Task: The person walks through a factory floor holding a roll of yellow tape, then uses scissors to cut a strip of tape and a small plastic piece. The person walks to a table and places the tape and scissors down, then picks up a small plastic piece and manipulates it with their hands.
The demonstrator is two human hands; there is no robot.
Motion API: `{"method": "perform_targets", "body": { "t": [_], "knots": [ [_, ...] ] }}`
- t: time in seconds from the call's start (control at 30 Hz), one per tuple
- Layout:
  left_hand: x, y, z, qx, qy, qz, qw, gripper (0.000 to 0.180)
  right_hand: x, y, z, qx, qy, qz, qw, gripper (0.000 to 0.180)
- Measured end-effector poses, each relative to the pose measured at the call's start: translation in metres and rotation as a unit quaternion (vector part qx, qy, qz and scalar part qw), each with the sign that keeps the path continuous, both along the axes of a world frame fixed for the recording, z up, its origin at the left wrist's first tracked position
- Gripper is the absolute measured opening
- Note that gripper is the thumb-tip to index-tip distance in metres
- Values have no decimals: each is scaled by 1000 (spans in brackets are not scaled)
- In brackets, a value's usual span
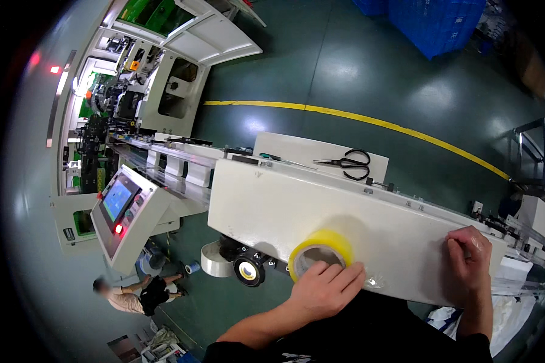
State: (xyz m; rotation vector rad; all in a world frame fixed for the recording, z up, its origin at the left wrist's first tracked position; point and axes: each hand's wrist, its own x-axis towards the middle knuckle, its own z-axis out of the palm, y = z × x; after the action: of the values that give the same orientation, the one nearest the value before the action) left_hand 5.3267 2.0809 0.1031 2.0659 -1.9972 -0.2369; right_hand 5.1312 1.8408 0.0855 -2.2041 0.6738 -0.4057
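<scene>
Left hand [324, 287] grips a yellow tape roll [320, 253] against the white machine cover [284, 206], fingers wrapped over it. Right hand [469, 254] presses clear film [375, 281] flat there, fingers curled. 1 pair of scissors [350, 163] lies above.

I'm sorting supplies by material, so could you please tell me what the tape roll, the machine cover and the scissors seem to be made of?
Tape roll: glossy yellowish translucent plastic film, probably on a cardboard core; the left hand grips it.
Machine cover: likely painted sheet metal, smooth white with a soft sheen.
Scissors: black handles, probably plastic; the dark blades are likely metal.
</scene>
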Motion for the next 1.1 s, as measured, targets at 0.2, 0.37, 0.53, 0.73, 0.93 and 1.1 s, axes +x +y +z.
{"method": "perform_targets", "body": {
  "t": [0.2, 0.37, 0.53, 0.73, 0.93, 1.1],
  "knots": [
    [-1, 4, -6, 3, 7, 7, 1000, 27, 67, -52, -14, 61, 68, 170, 981, 12],
    [2, -1, -1, 20, 19, -3, 1000, 25, 168, -63, -115, -28, 259, 303, 917, 21],
    [0, -3, 2, 9, 3, 28, 1000, 27, 232, -35, -213, -126, 312, 430, 838, 27],
    [-3, 1, -2, -6, 25, 74, 997, 29, 247, -11, -252, -205, 292, 442, 823, 49],
    [4, 2, 8, -51, 70, 177, 980, 30, 254, -13, -250, -135, 326, 365, 862, 47],
    [46, 7, 27, -167, 327, 382, 848, 10, 253, -68, -211, -120, 339, 251, 899, 44]
  ]
}}
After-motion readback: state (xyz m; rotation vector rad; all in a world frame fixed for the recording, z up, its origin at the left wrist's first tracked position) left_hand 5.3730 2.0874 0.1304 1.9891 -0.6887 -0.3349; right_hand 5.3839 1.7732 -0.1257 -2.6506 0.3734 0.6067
